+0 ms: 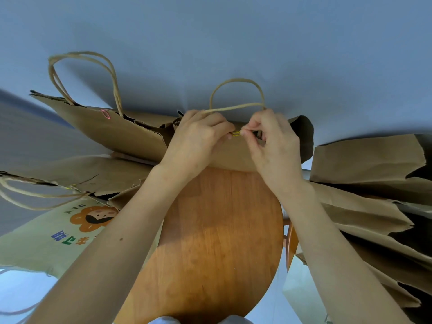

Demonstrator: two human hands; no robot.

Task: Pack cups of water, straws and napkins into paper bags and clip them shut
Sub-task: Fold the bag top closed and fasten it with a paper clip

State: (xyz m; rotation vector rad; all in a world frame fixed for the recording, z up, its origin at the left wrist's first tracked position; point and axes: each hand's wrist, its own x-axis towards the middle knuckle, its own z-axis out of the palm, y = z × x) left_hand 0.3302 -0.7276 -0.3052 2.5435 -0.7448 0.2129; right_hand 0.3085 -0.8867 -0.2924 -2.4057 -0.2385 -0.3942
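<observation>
A brown paper bag (233,153) with twisted paper handles (236,94) stands at the far edge of a round wooden seat (217,242). My left hand (196,139) pinches the bag's folded top edge. My right hand (273,141) pinches a yellow paper clip (236,133) at that same edge, between both hands. The bag's contents are hidden.
Another brown bag (112,127) at the back left carries a pink clip (105,114). A third bag (77,176) lies to the left over a printed cloth tote (58,235). Several flat brown bags (374,183) fan out on the right. A blue wall is behind.
</observation>
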